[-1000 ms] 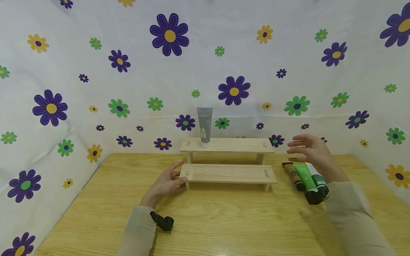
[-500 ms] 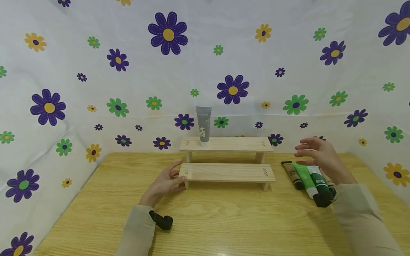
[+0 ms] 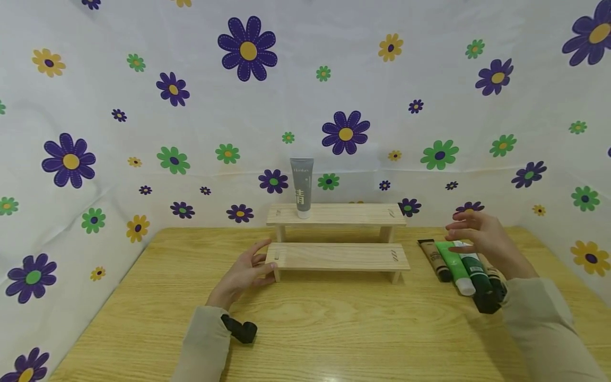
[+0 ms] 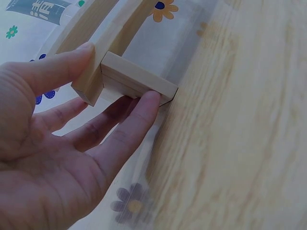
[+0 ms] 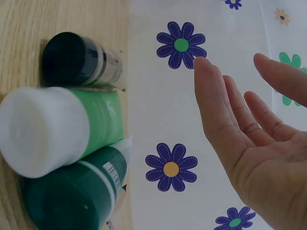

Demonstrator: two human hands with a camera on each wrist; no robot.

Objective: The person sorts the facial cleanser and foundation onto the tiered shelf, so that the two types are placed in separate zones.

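My left hand (image 3: 242, 278) holds the left end of a two-tier wooden shelf (image 3: 336, 257) at its lower step. In the left wrist view the thumb lies on the board's end and fingertips touch the leg (image 4: 136, 76) under it. On the upper step, a grey tube (image 3: 302, 185) with white lettering stands upright on its white cap. My right hand (image 3: 494, 245) hovers over several tubes lying side by side, holding nothing, its fingers loosely bent. Among them are a brown tube (image 3: 434, 259), a light green tube (image 3: 455, 268) with a white cap and a dark green tube (image 3: 477, 270).
Another brownish tube (image 3: 495, 275) lies partly hidden below the right wrist. Black wrist cameras sit at both cuffs. A flower-printed white cloth (image 3: 377, 63) rises behind and beside the wood-grain table (image 3: 334, 334).
My right hand has drifted right and slightly down, uncovering more of the tubes. The left hand keeps its place at the shelf end. The head view has shifted slightly.
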